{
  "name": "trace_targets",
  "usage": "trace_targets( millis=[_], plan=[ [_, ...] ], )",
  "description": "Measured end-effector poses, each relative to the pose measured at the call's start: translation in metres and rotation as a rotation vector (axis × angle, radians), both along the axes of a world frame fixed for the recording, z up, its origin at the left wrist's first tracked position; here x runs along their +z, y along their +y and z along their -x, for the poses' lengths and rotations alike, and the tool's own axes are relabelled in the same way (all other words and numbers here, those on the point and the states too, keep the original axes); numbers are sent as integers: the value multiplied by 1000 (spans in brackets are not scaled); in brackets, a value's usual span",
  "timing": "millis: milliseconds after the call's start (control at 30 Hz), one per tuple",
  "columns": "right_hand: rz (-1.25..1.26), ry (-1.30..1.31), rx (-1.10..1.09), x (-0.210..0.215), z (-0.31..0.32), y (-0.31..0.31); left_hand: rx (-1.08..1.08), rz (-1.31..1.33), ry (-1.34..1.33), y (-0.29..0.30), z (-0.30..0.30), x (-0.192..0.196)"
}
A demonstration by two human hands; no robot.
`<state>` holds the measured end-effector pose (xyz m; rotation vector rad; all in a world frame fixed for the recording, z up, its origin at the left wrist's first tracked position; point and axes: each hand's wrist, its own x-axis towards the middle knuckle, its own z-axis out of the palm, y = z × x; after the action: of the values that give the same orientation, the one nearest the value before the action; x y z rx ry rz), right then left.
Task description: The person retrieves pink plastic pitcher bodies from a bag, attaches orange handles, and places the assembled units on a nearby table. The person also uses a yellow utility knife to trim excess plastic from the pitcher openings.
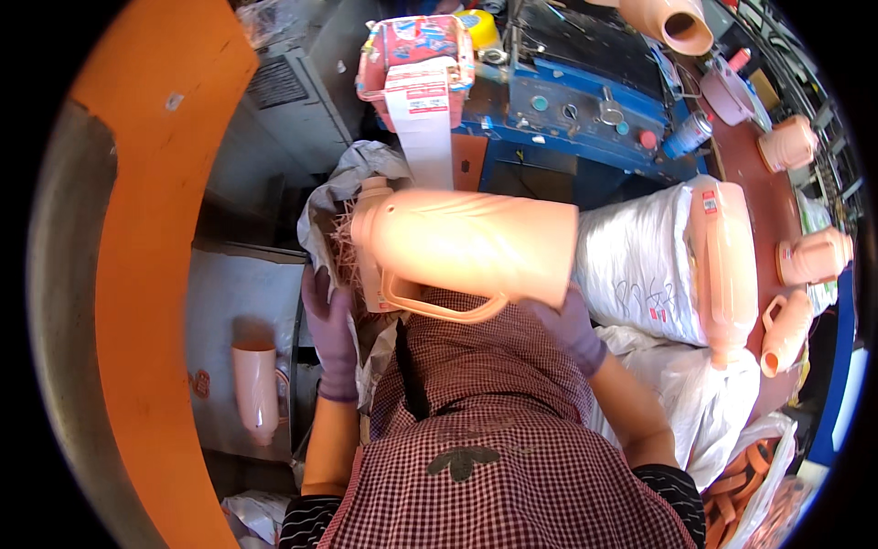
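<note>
A peach plastic thermos jug casing (pixel 476 240) lies sideways in front of me, its neck to the left and its handle facing me. My gloved right hand (pixel 569 331) grips it at the wide end on the right; the casing partly hides those fingers. My gloved left hand (pixel 331 331) is beside the sack's edge, fingers apart, below the neck and not around the casing. Under the neck, a second peach piece (pixel 370 279) stands in an open white sack (pixel 320 206) among thin pink plastic scraps (pixel 344 242).
A pink basket (pixel 369 78) with a strip of labels (pixel 425 137) stands ahead, beside a blue machine panel (pixel 585 114). On a full white sack (pixel 631 247) at right rests another casing (pixel 722 265). One casing (pixel 256 389) lies left, near an orange frame (pixel 146 274).
</note>
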<state>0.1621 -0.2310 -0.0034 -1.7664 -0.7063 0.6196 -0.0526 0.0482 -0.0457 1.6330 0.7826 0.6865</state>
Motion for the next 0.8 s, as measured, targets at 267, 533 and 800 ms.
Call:
trace_targets(
  millis=[267, 533, 800],
  plan=[
    [179, -830, 335, 5, 30, -21, -371, 418, -835, 75, -77, -29],
    [163, -1098, 364, 2, -8, -52, -706, 642, -1048, 121, -97, 53],
    [-320, -1264, 226, 158, 15, 46, -882, 113, -202, 66, -96, 150]
  ],
)
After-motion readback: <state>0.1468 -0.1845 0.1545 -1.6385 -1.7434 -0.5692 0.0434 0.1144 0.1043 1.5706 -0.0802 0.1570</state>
